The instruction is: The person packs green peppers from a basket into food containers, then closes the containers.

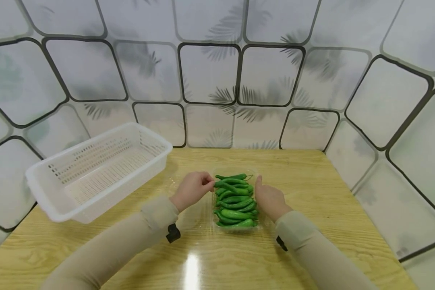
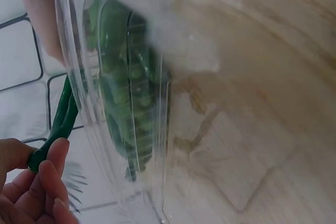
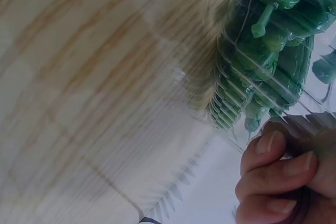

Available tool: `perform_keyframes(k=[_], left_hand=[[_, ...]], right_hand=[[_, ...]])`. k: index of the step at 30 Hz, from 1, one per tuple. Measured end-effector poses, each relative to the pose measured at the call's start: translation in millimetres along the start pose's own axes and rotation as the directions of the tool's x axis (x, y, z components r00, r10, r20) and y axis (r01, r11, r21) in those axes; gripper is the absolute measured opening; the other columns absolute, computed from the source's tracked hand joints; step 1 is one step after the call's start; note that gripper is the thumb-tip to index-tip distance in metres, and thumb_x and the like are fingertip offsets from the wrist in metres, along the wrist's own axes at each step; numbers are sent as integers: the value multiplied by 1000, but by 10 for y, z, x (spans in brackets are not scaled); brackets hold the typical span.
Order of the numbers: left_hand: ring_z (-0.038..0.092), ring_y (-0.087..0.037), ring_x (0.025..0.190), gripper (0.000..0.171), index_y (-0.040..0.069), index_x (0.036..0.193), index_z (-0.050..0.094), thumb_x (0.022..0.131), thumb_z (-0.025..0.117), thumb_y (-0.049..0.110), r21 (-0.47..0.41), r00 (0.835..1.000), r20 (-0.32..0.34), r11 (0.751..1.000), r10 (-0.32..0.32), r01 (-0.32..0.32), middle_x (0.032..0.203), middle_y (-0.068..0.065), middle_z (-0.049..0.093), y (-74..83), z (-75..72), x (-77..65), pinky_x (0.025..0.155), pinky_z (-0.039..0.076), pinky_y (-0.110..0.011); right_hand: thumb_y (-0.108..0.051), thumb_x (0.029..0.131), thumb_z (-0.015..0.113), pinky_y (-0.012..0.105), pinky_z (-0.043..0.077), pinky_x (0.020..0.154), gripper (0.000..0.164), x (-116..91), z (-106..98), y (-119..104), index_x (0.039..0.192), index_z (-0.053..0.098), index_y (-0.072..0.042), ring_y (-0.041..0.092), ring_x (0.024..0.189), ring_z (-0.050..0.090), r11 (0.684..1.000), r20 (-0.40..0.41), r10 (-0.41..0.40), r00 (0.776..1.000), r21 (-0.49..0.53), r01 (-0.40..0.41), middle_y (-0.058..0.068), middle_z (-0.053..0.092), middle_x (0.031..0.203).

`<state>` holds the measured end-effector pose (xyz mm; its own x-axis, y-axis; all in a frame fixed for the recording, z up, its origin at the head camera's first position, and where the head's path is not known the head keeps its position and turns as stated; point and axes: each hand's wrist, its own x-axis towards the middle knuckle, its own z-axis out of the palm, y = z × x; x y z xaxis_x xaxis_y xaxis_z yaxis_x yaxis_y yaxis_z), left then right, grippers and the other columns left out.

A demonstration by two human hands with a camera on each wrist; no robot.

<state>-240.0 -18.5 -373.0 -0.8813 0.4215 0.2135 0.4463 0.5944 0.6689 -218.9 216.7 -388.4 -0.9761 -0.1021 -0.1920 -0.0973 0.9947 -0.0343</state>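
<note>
A clear plastic clamshell box [image 1: 235, 228] stands on the table, filled with rows of green chili peppers [image 1: 236, 214]. At its far left corner my left hand [image 1: 192, 190] pinches the tip of one long green chili [image 2: 62, 116] between thumb and fingertips. That chili lies over the top of the pile in the head view. Against the box's right wall is my right hand [image 1: 271, 200], thumb pointing up and the other fingers [image 3: 275, 174] curled in. The right wrist view shows these fingers beside the ribbed plastic, with nothing visible inside them.
The clear lid of the box [image 1: 192, 219] lies folded out to the left, under my left forearm. A white slotted plastic basket [image 1: 98, 169] sits at the table's left side. The wooden table [image 1: 293, 165] meets a patterned curtain [image 1: 210, 125] at its back edge.
</note>
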Motion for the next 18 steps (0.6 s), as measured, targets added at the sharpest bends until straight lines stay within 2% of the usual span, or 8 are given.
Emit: perform_keyframes(k=[7,14,18], left_hand=[[52,-6,55,15,10,79,65,92,58,13,58,999,31,998,-22,20,69,6,62,38,132,13,49,42,-24],[48,-5,52,12,10,84,67,92,58,15,211,999,36,976,38,-45,69,4,62,93,276,-28,49,41,-22],[53,-5,56,10,10,89,68,91,61,18,244,998,57,969,23,-37,75,1,65,98,311,-41,51,44,-23]], right_hand=[[-4,91,56,25,22,39,70,-5,11,11,145,12,9,10,39,29,1000,-14,-10,1000,-20,10,3,50,49],[0,91,52,25,20,39,68,-7,27,12,145,12,8,9,38,26,999,-20,-21,1000,-43,20,3,48,47],[1,90,53,25,20,39,69,-14,19,7,145,12,8,9,38,26,998,-25,-26,999,-51,25,3,48,47]])
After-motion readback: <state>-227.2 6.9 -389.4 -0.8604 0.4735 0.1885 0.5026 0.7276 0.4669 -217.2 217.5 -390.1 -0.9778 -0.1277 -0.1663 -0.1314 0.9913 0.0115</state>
